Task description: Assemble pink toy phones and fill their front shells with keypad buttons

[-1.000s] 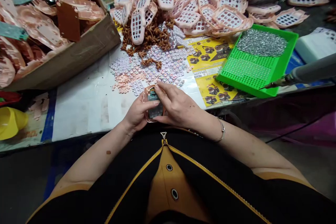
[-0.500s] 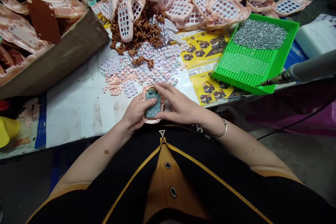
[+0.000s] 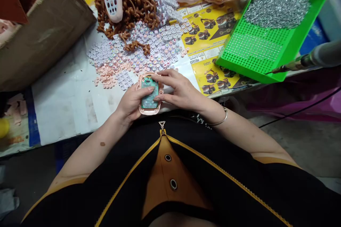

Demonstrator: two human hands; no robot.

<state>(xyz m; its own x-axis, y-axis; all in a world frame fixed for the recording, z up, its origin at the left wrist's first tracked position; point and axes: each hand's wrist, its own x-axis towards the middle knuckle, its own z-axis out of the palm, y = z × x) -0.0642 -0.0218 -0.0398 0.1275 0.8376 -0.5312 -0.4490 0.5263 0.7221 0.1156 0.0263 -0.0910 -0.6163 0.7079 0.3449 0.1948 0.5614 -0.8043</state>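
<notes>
Circuit board (image 3: 149,99) lies inside a pink plastic shell (image 3: 149,112), held at the near edge of the paper-covered worktop (image 3: 66,103). It looks seated, its face uncovered; whether it is fastened is too small to tell. The left hand (image 3: 129,103) curls around the shell's left side, thumb over the board. The right hand (image 3: 182,92) is loosely spread, fingertips at the right edge, with no firm grip visible. Silver screws (image 3: 277,9) fill part of a green tray (image 3: 250,72).

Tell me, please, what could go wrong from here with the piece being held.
The pink shell, held near the table's front edge, might drop if the left hand slips. The circuit board lies uncovered in it and could get scratched. The right hand might scatter the loose small pieces just beyond.
</notes>
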